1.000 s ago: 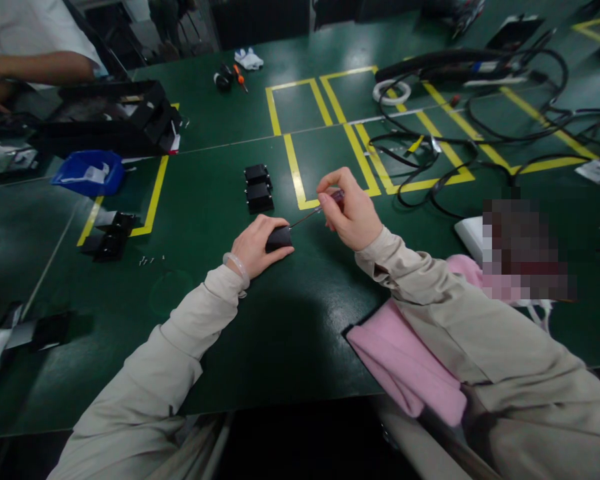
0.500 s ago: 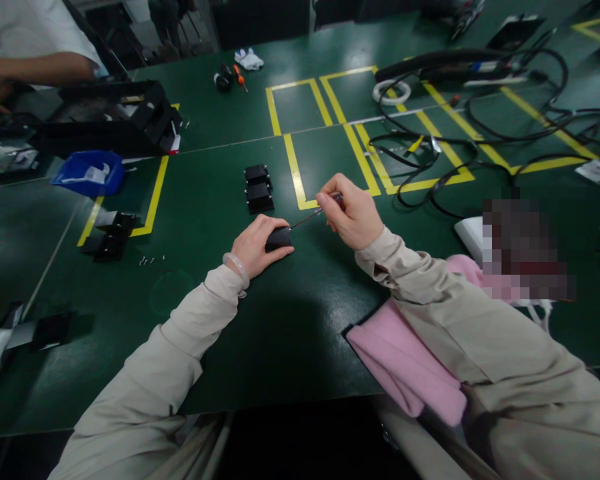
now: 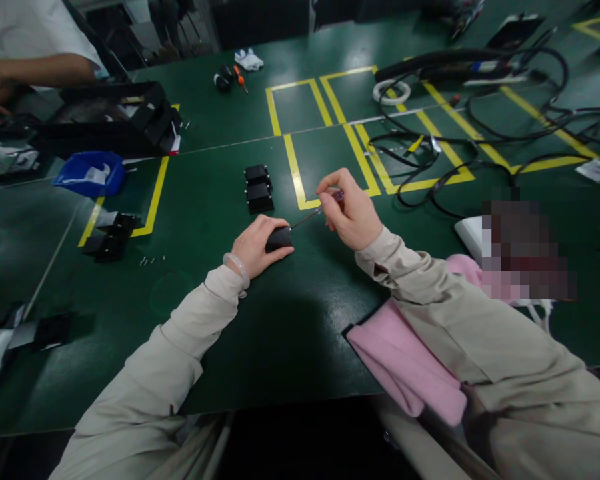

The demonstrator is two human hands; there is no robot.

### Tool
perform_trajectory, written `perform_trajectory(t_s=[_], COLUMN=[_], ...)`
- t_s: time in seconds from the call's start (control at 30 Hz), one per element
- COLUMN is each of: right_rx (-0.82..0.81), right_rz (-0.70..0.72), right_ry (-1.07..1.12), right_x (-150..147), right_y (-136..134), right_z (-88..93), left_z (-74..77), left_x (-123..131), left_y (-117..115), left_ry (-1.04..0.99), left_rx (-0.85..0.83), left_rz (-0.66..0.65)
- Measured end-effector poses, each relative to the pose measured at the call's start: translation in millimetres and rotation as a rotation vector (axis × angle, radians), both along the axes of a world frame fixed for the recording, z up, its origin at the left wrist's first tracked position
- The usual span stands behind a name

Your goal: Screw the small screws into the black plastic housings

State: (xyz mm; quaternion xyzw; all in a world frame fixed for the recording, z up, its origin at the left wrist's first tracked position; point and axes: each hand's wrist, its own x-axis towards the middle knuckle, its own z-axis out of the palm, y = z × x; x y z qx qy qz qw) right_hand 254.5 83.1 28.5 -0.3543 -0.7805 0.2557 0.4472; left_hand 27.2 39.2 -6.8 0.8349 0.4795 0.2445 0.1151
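Observation:
My left hand (image 3: 257,247) grips a small black box (image 3: 279,239) from its left side, thumb and fingers along two edges, against the green table. In my right hand (image 3: 349,208) is a screwdriver (image 3: 309,219), its handle mostly covered by the fingers. The thin shaft slants down to the left, and its tip meets the right end of the box, near a small bright spot. Just beyond my left hand sit two similar black boxes (image 3: 259,197) with shiny screws at their ends. Several loose screws (image 3: 151,261) lie to the left.
Black brackets (image 3: 107,241) and a blue bin (image 3: 91,175) stand at left, near a co-worker's arm (image 3: 45,69) and a long black housing (image 3: 110,123). Black cables (image 3: 460,143) sprawl at right. A pink cloth (image 3: 405,360) lies under my right forearm. An orange screwdriver (image 3: 240,79) lies farther back.
My right hand has shifted very slightly on the screwdriver, its fingers a little higher. The tip stays at the box's end, and my left hand has not moved.

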Motion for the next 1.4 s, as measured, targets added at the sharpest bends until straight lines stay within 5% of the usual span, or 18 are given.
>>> perform_trajectory(t_s=[1.4], right_rx=[-0.007], right_rz=[0.001], right_ry=[-0.044], right_x=[2.1], right_y=[1.8], right_z=[1.6], left_z=[0.0], left_x=[-0.1], left_y=[0.1], left_ry=[0.000], left_rx=[0.004], left_rz=[-0.005])
